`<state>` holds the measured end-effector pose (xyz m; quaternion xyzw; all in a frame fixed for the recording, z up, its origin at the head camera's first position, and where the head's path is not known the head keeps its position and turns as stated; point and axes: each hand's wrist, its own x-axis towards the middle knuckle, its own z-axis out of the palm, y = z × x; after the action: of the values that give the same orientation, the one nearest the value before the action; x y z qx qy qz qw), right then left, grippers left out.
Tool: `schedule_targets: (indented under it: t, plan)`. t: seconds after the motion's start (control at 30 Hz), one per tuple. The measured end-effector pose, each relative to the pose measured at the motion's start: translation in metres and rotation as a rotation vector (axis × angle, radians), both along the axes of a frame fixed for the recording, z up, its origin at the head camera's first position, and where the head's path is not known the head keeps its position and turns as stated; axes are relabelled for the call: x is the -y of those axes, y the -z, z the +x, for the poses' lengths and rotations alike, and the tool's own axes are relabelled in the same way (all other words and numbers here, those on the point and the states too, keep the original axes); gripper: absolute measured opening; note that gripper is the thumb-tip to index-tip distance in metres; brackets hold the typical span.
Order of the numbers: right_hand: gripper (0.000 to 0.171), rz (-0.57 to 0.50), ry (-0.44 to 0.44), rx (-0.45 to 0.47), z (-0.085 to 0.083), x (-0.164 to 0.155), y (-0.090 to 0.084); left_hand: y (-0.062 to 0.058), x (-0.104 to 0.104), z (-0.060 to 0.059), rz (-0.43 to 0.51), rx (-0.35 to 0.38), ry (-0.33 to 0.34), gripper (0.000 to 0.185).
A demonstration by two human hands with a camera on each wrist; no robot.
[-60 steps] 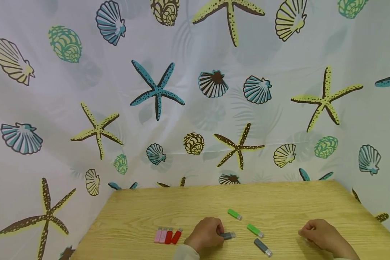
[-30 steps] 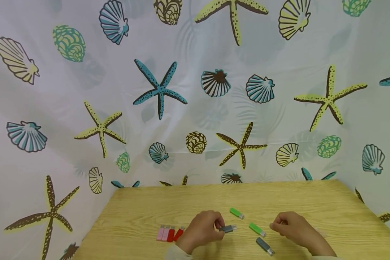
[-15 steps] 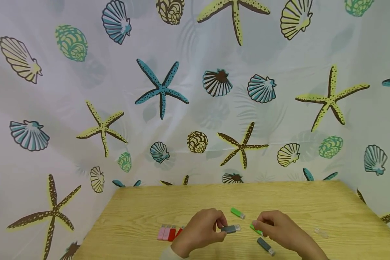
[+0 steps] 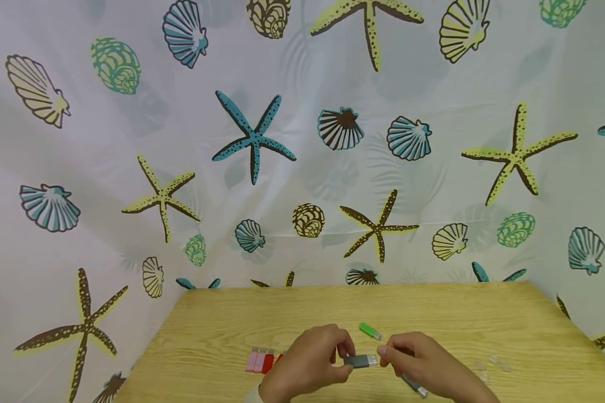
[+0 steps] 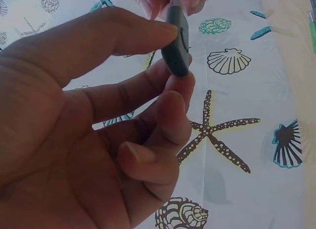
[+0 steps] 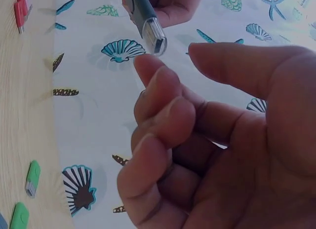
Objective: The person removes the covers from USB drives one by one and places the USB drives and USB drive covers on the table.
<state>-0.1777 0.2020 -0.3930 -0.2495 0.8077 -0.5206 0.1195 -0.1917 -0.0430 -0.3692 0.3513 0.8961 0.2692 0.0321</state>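
My left hand (image 4: 310,358) pinches a dark grey USB stick (image 4: 359,361) between thumb and fingers, its metal plug pointing right. A clear cap (image 6: 159,47) covers the plug in the right wrist view. My right hand (image 4: 415,358) is right at the plug end, thumb and forefinger spread apart with nothing between them. In the head view it partly covers a second grey USB stick (image 4: 414,386) on the table. One green USB stick (image 4: 370,331) lies behind the hands; another green USB stick (image 6: 19,219) shows in the right wrist view.
To the left, two pink USB sticks (image 4: 251,361) and a red USB stick (image 4: 268,362) lie in a row, with another red one partly behind my left hand. Several small clear caps (image 4: 499,364) lie at right on the wooden table (image 4: 222,313). A shell-patterned curtain (image 4: 302,168) surrounds it.
My right hand has moved left from the clear caps to the plug end of the grey stick. My left hand has raised that stick and keeps its pinch on it.
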Motion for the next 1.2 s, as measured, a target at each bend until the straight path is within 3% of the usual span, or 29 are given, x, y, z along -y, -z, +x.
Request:
schedule_targets:
  t: [0.23,0.53,0.77,1.0,1.2]
  plan:
    - [0.033,-0.033,-0.045,0.07,0.007,0.006,-0.007,-0.01,0.001,0.01,-0.017,0.001,0.018,0.012]
    - [0.035,-0.132,-0.201,0.125,0.01,0.011,-0.01,-0.018,0.006,0.02,-0.019,-0.06,0.061,0.014]
    - [0.034,-0.179,-0.213,0.143,0.012,0.015,-0.012,-0.021,0.008,0.022,0.014,-0.055,0.059,0.015]
    - [0.03,-0.207,-0.194,0.122,0.016,0.017,-0.017,-0.023,0.011,0.021,0.166,0.137,0.017,0.023]
    - [0.029,-0.243,-0.222,0.108,0.02,0.02,-0.022,-0.023,0.009,0.023,0.253,0.334,0.071,0.024]
